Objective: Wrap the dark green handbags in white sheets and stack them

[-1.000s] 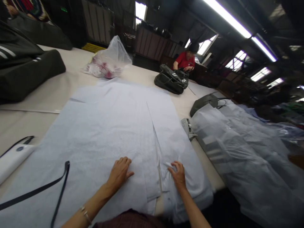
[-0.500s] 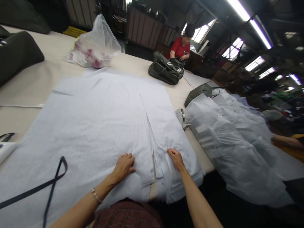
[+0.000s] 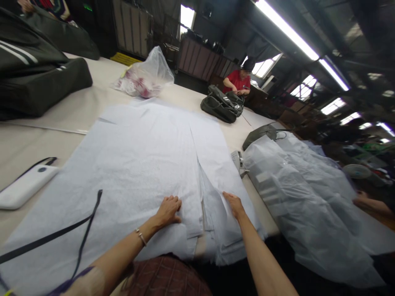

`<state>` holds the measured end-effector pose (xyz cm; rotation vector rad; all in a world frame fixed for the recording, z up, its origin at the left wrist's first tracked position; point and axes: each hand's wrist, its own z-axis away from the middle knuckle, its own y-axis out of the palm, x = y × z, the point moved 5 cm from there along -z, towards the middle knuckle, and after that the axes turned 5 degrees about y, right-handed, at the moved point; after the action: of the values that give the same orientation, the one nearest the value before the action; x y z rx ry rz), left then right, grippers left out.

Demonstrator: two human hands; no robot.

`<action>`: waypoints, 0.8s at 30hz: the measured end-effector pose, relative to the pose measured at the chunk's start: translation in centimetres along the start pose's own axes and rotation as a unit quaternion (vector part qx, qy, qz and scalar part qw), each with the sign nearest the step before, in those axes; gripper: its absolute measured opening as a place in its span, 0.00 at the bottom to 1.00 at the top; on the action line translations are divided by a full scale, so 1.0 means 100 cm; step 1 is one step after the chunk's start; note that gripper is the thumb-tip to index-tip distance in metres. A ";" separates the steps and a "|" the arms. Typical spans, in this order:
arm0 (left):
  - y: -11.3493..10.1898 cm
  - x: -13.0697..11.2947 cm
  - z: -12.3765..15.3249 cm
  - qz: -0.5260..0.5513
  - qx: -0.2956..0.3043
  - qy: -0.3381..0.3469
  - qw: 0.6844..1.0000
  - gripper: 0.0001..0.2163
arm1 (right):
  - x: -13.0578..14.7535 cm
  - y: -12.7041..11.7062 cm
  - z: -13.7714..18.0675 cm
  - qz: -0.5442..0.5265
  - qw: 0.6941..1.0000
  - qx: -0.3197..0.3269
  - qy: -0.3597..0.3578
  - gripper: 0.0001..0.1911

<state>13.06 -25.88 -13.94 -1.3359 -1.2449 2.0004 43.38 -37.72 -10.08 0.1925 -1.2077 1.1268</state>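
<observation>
A wide stack of pale blue tissue-like sheets (image 3: 138, 164) lies on the cream table (image 3: 46, 135) in front of me. My left hand (image 3: 168, 209) rests on the big stack near its front edge, fingers curled and pressing down, wrist wearing a thin bracelet. My right hand (image 3: 234, 204) lies on the narrower stack of sheets (image 3: 216, 164) at the right, fingertips lifting the edge of a sheet. A gap between the two stacks runs between my hands.
A black strap (image 3: 77, 230) crosses the sheets at the left, beside a white device (image 3: 24, 189). Dark bags (image 3: 37, 82), a clear plastic bag (image 3: 145, 78) and a grey bag (image 3: 220, 107) stand further back. Plastic-wrapped bundles (image 3: 296, 189) lie right. A person in red (image 3: 237, 82) works behind.
My right hand has raised a sheet's edge slightly on the right stack. My left hand stays pressed on the big stack. The view has swung a little.
</observation>
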 end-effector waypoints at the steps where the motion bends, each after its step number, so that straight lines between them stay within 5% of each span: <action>1: 0.001 0.000 0.000 0.003 -0.001 0.001 1.000 0.17 | 0.009 0.004 0.005 0.006 1.000 0.008 -0.007 0.18; 8: 0.003 0.005 -0.002 0.017 -0.009 0.019 1.000 0.09 | 0.047 0.075 0.073 0.157 0.971 0.150 -0.099 0.15; 14: 0.002 0.006 0.003 0.031 -0.020 0.048 0.998 0.08 | -0.008 0.110 0.130 0.333 0.903 0.237 -0.131 0.06; 18: -0.004 0.005 0.011 0.062 -0.032 0.054 0.996 0.07 | -0.031 0.105 0.148 0.304 0.901 0.291 -0.107 0.05; 20: -0.010 0.006 0.017 0.088 -0.040 0.056 0.994 0.06 | -0.028 0.101 0.145 0.293 0.908 0.288 -0.085 0.08; 24: -0.022 0.008 0.034 0.150 -0.060 0.059 0.985 0.04 | 0.000 0.101 0.118 0.293 0.935 0.164 -0.116 0.13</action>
<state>9.46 -25.69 -12.00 -1.7649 -1.1845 2.0291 28.17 -40.55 -9.50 0.2315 -1.3185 1.8747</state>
